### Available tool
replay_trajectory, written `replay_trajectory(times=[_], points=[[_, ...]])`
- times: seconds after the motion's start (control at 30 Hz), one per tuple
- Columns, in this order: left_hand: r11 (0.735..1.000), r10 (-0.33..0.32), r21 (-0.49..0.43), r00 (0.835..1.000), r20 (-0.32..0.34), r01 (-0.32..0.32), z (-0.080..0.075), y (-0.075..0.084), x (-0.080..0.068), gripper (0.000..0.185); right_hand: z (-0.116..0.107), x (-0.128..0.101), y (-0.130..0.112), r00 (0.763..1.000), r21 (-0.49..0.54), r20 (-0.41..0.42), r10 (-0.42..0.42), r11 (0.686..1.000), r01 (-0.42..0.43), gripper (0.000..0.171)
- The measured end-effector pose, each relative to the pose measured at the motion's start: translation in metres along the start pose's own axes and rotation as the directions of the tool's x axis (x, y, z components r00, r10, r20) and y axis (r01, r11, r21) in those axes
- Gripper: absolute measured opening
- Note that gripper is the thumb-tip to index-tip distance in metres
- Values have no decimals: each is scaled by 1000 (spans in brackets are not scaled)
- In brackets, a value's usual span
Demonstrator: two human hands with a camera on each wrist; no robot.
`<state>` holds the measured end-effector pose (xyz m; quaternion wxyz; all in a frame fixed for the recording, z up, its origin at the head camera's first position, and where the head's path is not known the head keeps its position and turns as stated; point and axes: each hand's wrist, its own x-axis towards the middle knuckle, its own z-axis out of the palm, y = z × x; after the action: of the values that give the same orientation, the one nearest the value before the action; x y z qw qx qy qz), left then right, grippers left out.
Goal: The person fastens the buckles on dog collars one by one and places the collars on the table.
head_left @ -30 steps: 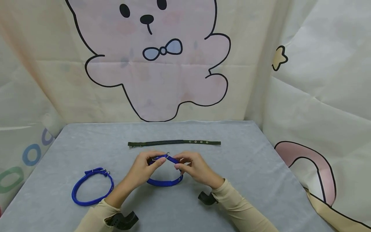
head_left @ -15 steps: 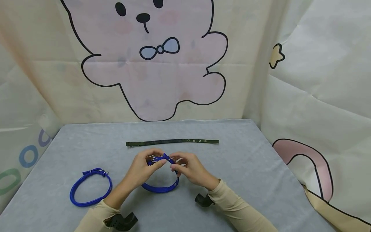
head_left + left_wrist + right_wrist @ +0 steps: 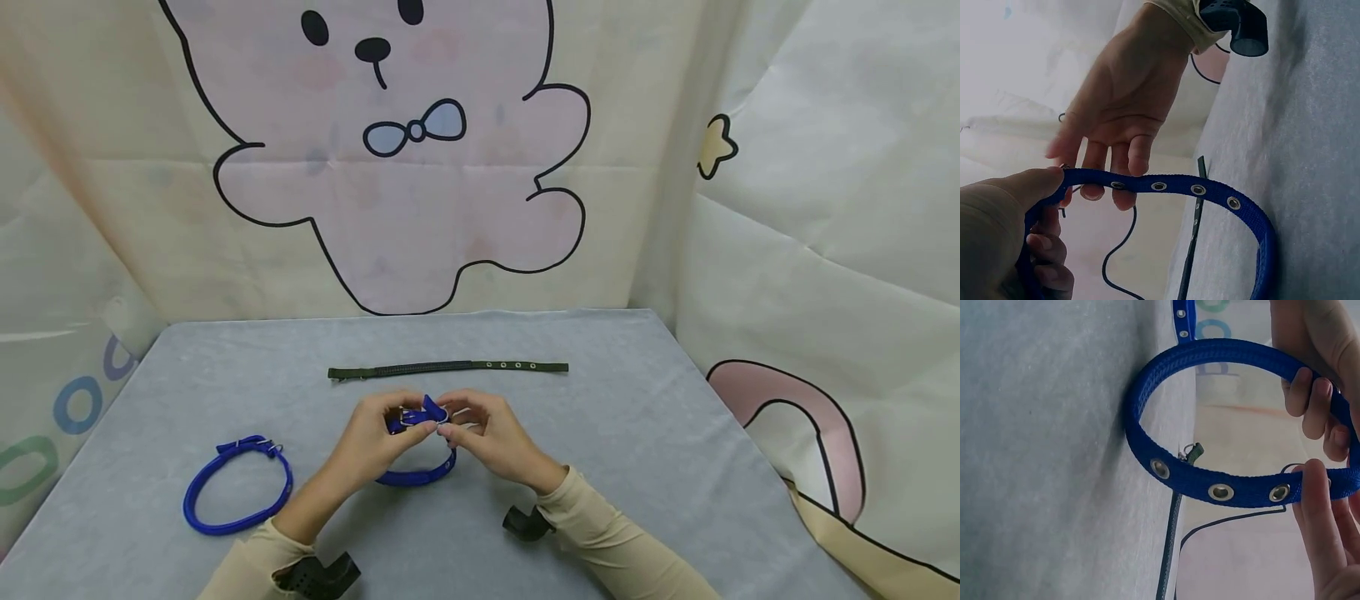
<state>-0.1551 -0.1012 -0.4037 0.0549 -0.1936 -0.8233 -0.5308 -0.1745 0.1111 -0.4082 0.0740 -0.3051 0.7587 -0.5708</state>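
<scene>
I hold a blue woven nylon collar with metal eyelets (image 3: 420, 475) up on edge between both hands, its lower curve touching the grey felt-covered table (image 3: 637, 433). My left hand (image 3: 375, 437) pinches the buckle end, thumb pressed along the strap. My right hand (image 3: 487, 433) pinches the eyeleted end, thumb on one side and fingertips (image 3: 1310, 394) curled over the other. The two ends meet between my fingertips, which hide the buckle. Just beyond my hands a dark green flat strap with eyelets (image 3: 447, 367) lies straight across the table. Well off to my left a second blue collar, closed into a loop (image 3: 236, 483), lies flat.
</scene>
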Motion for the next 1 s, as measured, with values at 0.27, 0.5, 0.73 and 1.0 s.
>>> replay_trajectory(times=[0.27,0.5,0.73,1.0], points=[[994,66,87,997,44,-69,4,6,-2,18,3,-3,-4,999,-34,-34,-12,999,11,30],[992,68,104,997,26,-70,6,8,-3,19,3,-6,-7,979,-333,-87,-185,931,147,28],[991,25,135,998,-56,-17,13,8,-3,18,4,-5,-2,938,-401,-103,-332,876,267,23],[964,-65,257,998,-18,68,19,4,-4,16,4,-4,1,927,-345,-130,-351,893,290,23]])
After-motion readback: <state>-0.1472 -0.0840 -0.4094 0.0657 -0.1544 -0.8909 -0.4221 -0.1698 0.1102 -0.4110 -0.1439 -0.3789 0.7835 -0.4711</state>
